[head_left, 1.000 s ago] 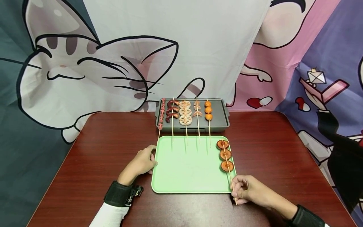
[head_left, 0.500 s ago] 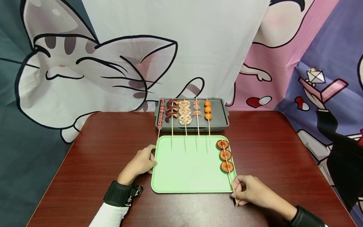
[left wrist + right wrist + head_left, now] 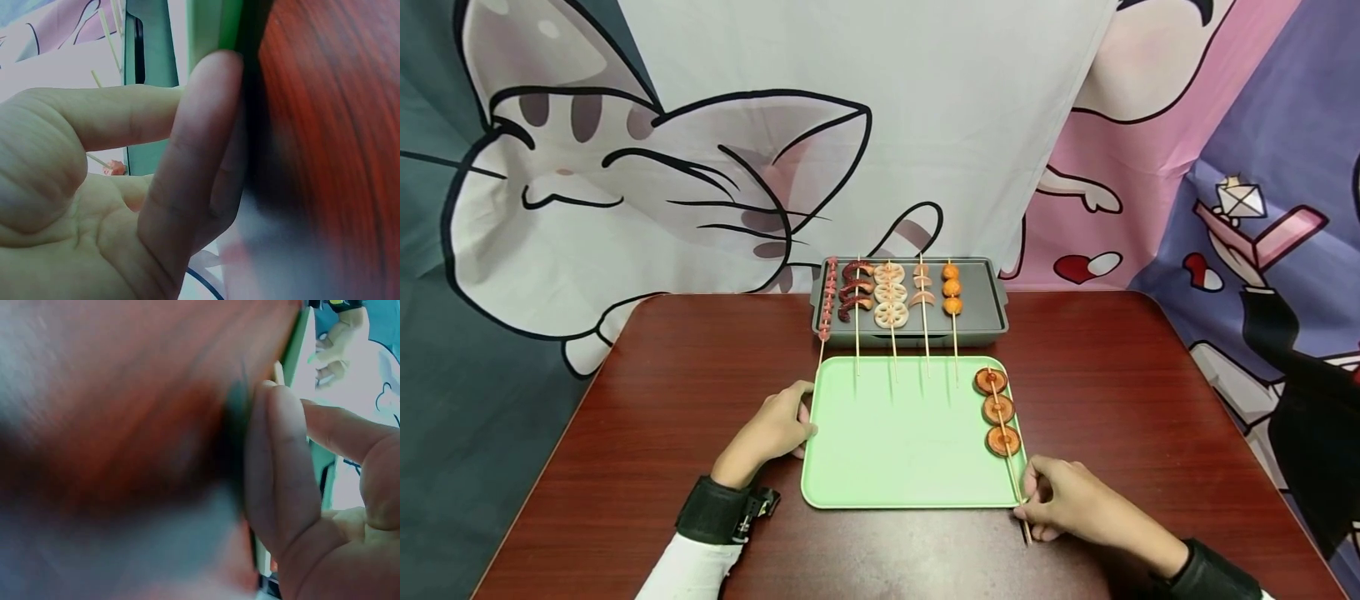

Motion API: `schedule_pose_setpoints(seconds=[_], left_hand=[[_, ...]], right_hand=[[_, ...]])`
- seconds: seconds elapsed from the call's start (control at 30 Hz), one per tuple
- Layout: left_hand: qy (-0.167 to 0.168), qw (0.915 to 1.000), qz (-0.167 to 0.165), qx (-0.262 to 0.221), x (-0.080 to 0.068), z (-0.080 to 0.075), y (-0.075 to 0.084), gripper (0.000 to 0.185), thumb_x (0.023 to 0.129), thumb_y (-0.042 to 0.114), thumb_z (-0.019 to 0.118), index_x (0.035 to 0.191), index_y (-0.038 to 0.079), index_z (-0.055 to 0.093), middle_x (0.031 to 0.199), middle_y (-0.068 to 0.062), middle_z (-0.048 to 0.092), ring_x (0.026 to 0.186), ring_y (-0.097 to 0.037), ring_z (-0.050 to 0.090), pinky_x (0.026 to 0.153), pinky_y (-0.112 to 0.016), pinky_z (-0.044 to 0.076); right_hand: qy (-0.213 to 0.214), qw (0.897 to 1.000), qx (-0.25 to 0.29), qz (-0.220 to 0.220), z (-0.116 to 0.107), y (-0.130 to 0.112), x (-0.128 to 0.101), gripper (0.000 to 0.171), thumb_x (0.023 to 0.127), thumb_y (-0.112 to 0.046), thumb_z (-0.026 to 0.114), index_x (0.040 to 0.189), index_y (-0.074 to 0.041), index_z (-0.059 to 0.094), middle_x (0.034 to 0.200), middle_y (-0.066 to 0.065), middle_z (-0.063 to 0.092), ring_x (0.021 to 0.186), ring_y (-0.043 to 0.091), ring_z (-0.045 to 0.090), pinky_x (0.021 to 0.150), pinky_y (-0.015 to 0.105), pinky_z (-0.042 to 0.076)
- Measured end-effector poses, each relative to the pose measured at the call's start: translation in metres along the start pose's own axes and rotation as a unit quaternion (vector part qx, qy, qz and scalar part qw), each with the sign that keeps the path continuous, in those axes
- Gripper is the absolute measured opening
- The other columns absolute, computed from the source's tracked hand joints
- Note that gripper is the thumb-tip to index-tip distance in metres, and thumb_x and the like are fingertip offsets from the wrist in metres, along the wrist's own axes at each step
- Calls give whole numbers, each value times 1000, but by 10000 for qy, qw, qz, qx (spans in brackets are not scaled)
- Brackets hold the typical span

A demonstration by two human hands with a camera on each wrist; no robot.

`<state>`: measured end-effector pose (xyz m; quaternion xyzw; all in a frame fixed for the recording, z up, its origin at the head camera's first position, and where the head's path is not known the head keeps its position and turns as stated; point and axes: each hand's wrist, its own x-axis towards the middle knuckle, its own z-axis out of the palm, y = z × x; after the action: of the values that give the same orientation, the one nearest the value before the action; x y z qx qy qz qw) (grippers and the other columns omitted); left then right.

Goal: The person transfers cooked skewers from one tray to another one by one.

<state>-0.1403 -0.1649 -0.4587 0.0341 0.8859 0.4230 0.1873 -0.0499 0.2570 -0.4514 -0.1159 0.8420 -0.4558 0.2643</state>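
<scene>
A light green tray (image 3: 910,450) lies on the table. My left hand (image 3: 778,423) pinches its left edge; in the left wrist view the fingers (image 3: 209,94) meet at the green rim. Along the tray's right side lies a skewer of three brown mushroom slices (image 3: 998,409), its stick running past the near right corner. There my right hand (image 3: 1067,500) pinches the stick's lower end between thumb and fingers. In the right wrist view the stick's tip (image 3: 279,373) pokes out beside the fingertips (image 3: 286,400); whether these also touch the tray I cannot tell.
Behind the tray stands a dark grey grill pan (image 3: 981,325). Several skewers lie across it: pink sausage (image 3: 827,300), dark red tentacles (image 3: 856,292), lotus root slices (image 3: 891,293), pale curved pieces (image 3: 922,287) and orange balls (image 3: 952,287). Their sticks overhang toward the tray.
The mushroom skewer's upper part has shifted very slightly right, and my right hand's fingers sit a little farther right and up at the tray corner. My left hand stays at the tray edge.
</scene>
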Motion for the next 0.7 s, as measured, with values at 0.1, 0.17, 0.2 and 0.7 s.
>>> schedule_pose_setpoints(seconds=[0.1, 0.17, 0.2, 0.7], left_hand=[[6, 10000, 7, -3, 0, 0, 0, 63, 91, -9, 67, 149, -4, 43, 85, -14, 56, 59, -22, 62, 51, -33, 60], [6, 10000, 29, 5, 0, 0, -1, 63, 91, -8, 67, 149, -4, 43, 84, -14, 56, 58, -22, 62, 51, -33, 60], [1, 10000, 35, 14, 0, 0, -1, 62, 91, -8, 67, 149, -4, 43, 84, -14, 56, 58, -23, 62, 51, -33, 60], [-23, 9999, 112, 90, -1, -1, -1, 60, 91, -8, 66, 147, -4, 45, 81, -13, 56, 54, -24, 62, 51, -33, 59]], right_hand=[[69, 9993, -342, -94, -6, -4, 1, 27, 91, -20, 80, 90, -5, 57, 70, 1, 68, 56, 13, 69, 49, 28, 60], [121, 9984, -519, -177, -11, -9, 2, 25, 92, -22, 79, 91, -6, 60, 70, 0, 67, 57, 11, 68, 49, 28, 59], [183, 9974, -649, -242, -13, -11, 3, 24, 92, -23, 79, 91, -7, 61, 70, -2, 67, 57, 9, 67, 50, 27, 59], [410, 9955, 404, -754, -41, -21, 42, 42, 100, -20, 69, 131, 8, 63, 119, 21, 73, 104, 6, 71, 87, 21, 60]])
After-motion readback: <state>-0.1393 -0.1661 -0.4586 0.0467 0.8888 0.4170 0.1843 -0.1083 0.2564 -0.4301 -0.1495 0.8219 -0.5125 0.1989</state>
